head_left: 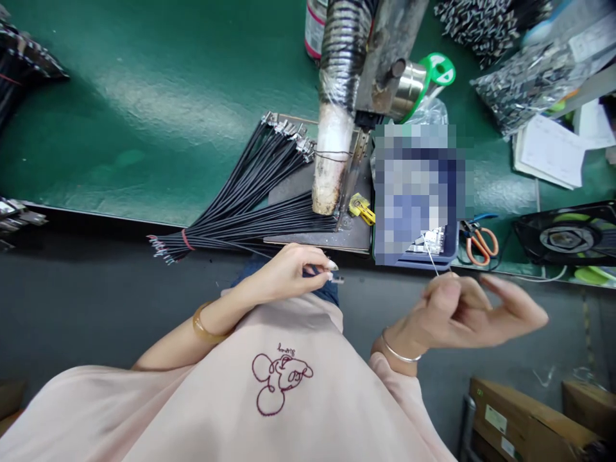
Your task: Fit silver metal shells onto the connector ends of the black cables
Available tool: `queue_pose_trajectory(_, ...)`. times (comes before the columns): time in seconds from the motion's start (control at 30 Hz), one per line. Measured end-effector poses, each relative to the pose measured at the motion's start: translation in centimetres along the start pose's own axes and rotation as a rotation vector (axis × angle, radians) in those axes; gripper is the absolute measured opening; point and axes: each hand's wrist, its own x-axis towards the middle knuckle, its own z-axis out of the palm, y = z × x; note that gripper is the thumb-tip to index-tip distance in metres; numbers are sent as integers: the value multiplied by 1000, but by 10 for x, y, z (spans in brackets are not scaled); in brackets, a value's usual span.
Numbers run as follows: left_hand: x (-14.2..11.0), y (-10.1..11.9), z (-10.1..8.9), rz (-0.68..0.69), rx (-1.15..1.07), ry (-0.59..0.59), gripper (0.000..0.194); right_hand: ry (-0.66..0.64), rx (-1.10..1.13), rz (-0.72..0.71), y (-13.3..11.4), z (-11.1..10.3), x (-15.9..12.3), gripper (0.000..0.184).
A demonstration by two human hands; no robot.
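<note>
My left hand (301,273) is closed in a pinch on a small metal connector (337,280), just in front of the bench edge. My right hand (464,311) is slightly blurred. Its thumb and index finger pinch a thin pale rod (430,255), whose exact kind I cannot make out. The rod's far end reaches over small metal connectors (436,241) in a blue bin (450,256); most of the bin's inside is pixelated. Left of the bin, a bundle of black cables (226,192) fans out, tied by a red band, with metal connectors on some ends.
A wrapped duct (337,122) hangs low over the cables and a metal plate (317,242). Near the bin are a yellow clip (362,208), orange-handled pliers (481,247), a solder spool (411,90) and a black fan (568,237). Cardboard boxes (529,423) stand lower right.
</note>
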Motion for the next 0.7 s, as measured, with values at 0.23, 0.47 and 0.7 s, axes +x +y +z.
queue_pose_trajectory(0.23, 4, -17, -5, 273, 489, 549, 13, -653, -383, 83, 48, 16, 26, 14)
queue_pose_trajectory(0.47, 33, -36, -14, 225, 727, 608, 29, -824, -416, -32, 66, 55, 42, 12)
queue_pose_trajectory(0.7, 18, -25, -3, 365, 680, 555, 22, -933, -447, 48, 65, 47, 51, 16)
